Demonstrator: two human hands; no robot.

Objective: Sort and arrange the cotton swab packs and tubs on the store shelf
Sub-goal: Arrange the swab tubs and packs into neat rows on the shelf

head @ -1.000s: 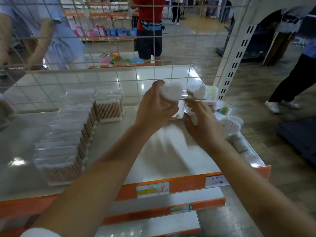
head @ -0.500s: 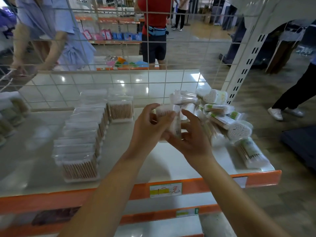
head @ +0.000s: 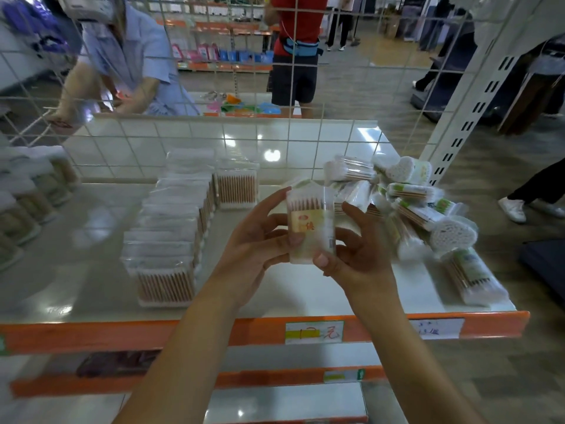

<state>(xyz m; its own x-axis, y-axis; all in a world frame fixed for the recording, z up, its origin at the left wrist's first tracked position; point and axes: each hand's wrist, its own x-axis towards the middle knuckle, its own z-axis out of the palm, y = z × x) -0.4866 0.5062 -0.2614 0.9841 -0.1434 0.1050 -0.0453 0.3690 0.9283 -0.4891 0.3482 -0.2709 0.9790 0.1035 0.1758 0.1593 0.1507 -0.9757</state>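
The tub [head: 310, 228], lifted from the pile [head: 409, 206] 1 second ago, now stands upright over the shelf [head: 336, 289], label forward, gripped by left hand [head: 260, 240] and right hand [head: 356, 255], likely ready for placing.

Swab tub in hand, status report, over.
Left hand and right hand both grip the upright swab tub above the shelf. Loose pile to its right. Nothing blocking.
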